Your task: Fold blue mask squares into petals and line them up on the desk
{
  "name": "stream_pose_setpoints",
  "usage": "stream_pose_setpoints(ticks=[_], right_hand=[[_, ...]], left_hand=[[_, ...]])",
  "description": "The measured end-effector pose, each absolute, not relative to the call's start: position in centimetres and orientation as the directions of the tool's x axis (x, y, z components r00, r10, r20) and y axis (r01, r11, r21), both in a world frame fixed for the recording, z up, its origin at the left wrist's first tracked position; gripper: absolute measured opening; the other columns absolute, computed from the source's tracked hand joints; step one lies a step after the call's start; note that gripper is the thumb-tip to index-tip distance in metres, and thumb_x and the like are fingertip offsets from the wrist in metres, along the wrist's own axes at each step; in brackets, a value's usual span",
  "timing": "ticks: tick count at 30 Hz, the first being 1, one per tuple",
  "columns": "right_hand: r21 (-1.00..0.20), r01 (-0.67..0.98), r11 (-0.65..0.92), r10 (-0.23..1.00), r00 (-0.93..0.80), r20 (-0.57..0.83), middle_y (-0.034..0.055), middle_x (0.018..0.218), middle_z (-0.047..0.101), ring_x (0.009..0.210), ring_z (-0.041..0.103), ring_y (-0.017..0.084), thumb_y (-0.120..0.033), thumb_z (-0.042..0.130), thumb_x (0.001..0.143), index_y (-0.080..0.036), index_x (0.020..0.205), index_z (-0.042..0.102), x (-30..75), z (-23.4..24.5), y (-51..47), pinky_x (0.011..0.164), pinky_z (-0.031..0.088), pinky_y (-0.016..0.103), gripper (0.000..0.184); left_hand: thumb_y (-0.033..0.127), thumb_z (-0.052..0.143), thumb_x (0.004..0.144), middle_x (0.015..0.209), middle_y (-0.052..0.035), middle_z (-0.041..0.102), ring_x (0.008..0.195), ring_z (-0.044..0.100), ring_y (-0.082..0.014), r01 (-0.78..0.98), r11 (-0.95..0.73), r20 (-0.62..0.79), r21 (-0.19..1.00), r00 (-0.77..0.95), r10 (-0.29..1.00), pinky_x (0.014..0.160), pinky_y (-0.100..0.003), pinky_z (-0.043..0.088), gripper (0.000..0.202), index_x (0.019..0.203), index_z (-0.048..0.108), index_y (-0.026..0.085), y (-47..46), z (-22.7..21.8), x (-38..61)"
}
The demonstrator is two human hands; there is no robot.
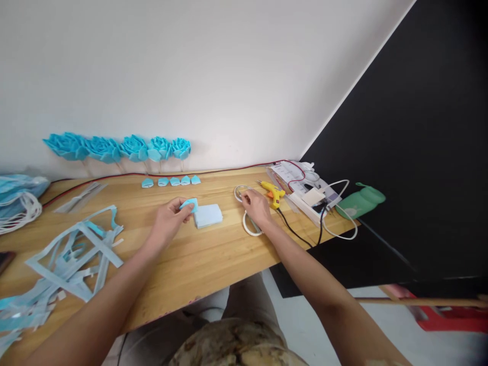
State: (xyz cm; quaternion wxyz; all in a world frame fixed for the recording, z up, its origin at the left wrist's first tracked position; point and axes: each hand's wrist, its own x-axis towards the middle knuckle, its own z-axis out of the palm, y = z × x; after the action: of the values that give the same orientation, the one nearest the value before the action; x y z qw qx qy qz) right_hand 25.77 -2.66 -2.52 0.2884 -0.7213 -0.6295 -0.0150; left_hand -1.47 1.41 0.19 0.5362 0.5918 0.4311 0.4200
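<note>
My left hand pinches a small folded blue paper piece just above the wooden table. Right beside it lies a small stack of light blue paper squares. My right hand rests closed over white-handled scissors, of which only the loops show, and it sits just left of a yellow glue gun. What the right fingers grip is hidden under the hand.
Several blue paper roses lean on the wall, with a row of folded blue petals below them. Blue paper offcuts cover the left side. A power strip with cables and a green bottle lie at the right end.
</note>
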Motion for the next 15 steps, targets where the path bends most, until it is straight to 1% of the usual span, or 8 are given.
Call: stream_pose_setpoints(ticks=[5, 11, 15], right_hand=[[-0.493, 0.866, -0.082, 0.888, 0.288, 0.359, 0.0039, 0.078, 0.067, 0.073, 0.060, 0.018, -0.024, 0.048, 0.087, -0.019, 0.085, 0.061, 26.4, -3.1, -2.2, 0.068, 0.040, 0.028, 0.014], [-0.582, 0.809, -0.085, 0.874, 0.341, 0.346, 0.0032, 0.076, 0.067, 0.071, 0.060, 0.017, -0.025, 0.049, 0.085, -0.019, 0.081, 0.060, 26.4, -3.0, -2.2, 0.067, 0.041, 0.028, 0.013], [-0.670, 0.740, -0.064, 0.864, 0.377, 0.335, 0.0024, 0.076, 0.068, 0.070, 0.061, 0.016, -0.027, 0.049, 0.085, -0.018, 0.081, 0.060, 27.0, -3.2, -1.9, 0.068, 0.044, 0.027, 0.014]], left_hand=[[0.047, 0.067, 0.067, 0.052, 0.0019, 0.054, 0.052, 0.046, -0.0114, 0.091, -0.062, 0.033, 0.994, 0.295, 0.955, 0.053, -0.023, 0.036, 0.031, 0.062, 0.057, 0.018, 1.2, 0.5, -1.5], [0.046, 0.068, 0.066, 0.052, 0.0023, 0.054, 0.051, 0.046, -0.0111, 0.093, -0.052, 0.020, 0.994, 0.318, 0.948, 0.053, -0.023, 0.036, 0.030, 0.061, 0.058, 0.018, 1.2, 0.6, -1.5], [0.045, 0.069, 0.067, 0.053, 0.0018, 0.054, 0.053, 0.047, -0.0114, 0.086, -0.048, 0.018, 0.995, 0.316, 0.949, 0.055, -0.024, 0.037, 0.030, 0.062, 0.059, 0.018, 1.0, 0.8, -1.6]])
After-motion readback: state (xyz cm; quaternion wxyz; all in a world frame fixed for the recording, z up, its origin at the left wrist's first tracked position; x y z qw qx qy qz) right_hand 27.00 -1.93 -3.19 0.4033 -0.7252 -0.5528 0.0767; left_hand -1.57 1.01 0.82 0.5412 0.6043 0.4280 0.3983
